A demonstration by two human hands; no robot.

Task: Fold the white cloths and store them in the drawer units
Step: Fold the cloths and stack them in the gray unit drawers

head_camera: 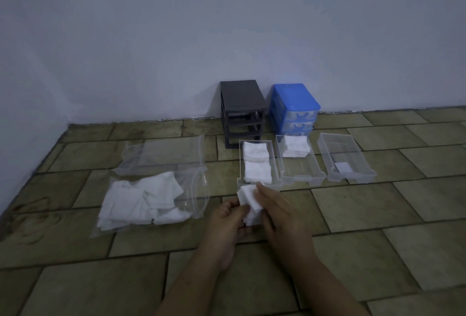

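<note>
White cloth, partly folded, is held above the tiled floor just in front of the nearest clear drawer, which already holds two folded stacks. Left hand and right hand both pinch it, fingers curled round its edges. Loosening either grip could let the fold spring open, or drop the cloth onto the floor.

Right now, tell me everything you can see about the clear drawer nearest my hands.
The left clear drawer is a see-through plastic tray with a front lip, lying on the tiled floor before the grey drawer frame. It holds two stacks of folded white cloths, one behind the other. Its front edge is just beyond the hands.
</note>
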